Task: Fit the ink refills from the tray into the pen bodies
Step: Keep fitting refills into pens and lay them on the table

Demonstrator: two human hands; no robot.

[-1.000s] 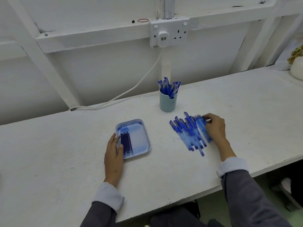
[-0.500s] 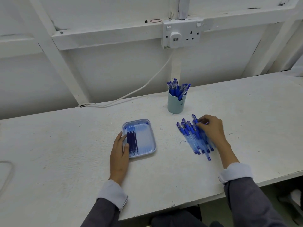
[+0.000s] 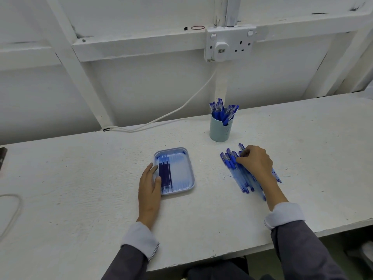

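A small light-blue tray (image 3: pixel 185 178) lies on the white bench with several dark ink refills (image 3: pixel 165 176) lined up along its left side. My left hand (image 3: pixel 149 184) rests flat on the bench against the tray's left edge, fingers straight. To the right, a pile of blue transparent pen bodies (image 3: pixel 238 174) lies on the bench. My right hand (image 3: pixel 255 162) sits on top of the pile, its fingertips curled and pinching the capped end of one pen body. Part of the pile is hidden under this hand and wrist.
A pale teal cup (image 3: pixel 221 128) holding several blue pens stands behind the pile. A white cable (image 3: pixel 161 118) runs from the wall socket (image 3: pixel 230 44) down onto the bench. The bench's front edge (image 3: pixel 222 255) is close to my sleeves. A dark object (image 3: pixel 2 156) sits at the far left.
My right hand has slid left over the pile and its fingers have curled onto one pen body. The left hand has stayed at the tray. The camera has shifted its aim slightly.
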